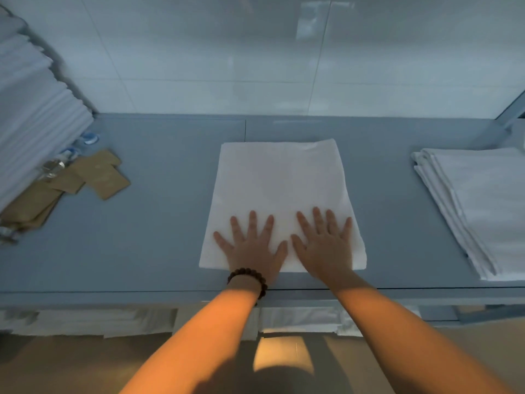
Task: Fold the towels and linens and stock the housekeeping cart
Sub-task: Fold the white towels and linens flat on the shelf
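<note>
Two bare forearms reach in from below, and a bead bracelet (246,276) sits on the left wrist. The left hand (251,247) and right hand (324,245) lie side by side, palms down, on the near end of a folded white towel (281,180). The fingers (252,224) of both hands are straight and spread apart, pressing flat and gripping nothing. I judge this is done to smooth the layers and set the crease so the fold holds its shape.

The towel lies at the middle of the grey worktop (159,228). Its near edge is just inside the front edge and its long sides run toward the back edge. It looks square and flat, and is probably close to ready for one more fold or for stacking.

Under the front edge, a lower shelf holds more white linens (85,319). They are blurred, so I cannot tell how they are folded.

At the right end of the worktop, well apart from the towel, sits a pile of folded white cloths (480,200). This seems to be where finished pieces collect.

At the left end a tall leaning stack of white linens (34,109) rises out of view. Brown paper packets (98,174) are fanned out at its foot, and small blue-capped bottles (89,137) sit behind them toward the back left corner, likely guest supplies. A pale tiled wall (227,52) closes off the back edge.
</note>
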### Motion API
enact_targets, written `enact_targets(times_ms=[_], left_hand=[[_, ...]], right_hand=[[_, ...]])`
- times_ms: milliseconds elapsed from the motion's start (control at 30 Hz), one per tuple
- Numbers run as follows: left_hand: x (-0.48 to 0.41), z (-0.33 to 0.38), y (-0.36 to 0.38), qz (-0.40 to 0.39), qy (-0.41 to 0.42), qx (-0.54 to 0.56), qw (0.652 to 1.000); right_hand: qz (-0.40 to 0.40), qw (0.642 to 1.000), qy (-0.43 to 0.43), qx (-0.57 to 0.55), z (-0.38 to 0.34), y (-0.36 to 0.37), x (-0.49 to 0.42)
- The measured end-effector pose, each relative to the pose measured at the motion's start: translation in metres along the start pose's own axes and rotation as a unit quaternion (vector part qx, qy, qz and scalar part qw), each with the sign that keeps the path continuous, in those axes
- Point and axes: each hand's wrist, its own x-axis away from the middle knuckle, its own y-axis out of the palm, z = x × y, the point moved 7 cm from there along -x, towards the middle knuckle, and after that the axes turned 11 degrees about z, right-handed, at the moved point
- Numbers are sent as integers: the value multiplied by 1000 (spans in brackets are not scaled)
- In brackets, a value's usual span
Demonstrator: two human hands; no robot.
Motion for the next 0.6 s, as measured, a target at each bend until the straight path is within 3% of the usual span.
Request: enact_targets(times_ms=[167,333,433,533,600], left_hand=[[-1,-31,3,18,-33,23,999],[-14,-36,3,0,2,12,1000],[-35,-43,-4,-39,18,-10,999],[-35,-34,-16,-58,-31,-20,998],[-21,-15,-21,-62,-60,29,996]], right_hand=[[3,1000,29,-7,39,3,7],[-36,995,60,-74,34,8,9],[-59,984,136,-101,16,3,29],[-119,956,221,-154,-27,-4,56],[-161,943,213,-197,-60,-13,69]])
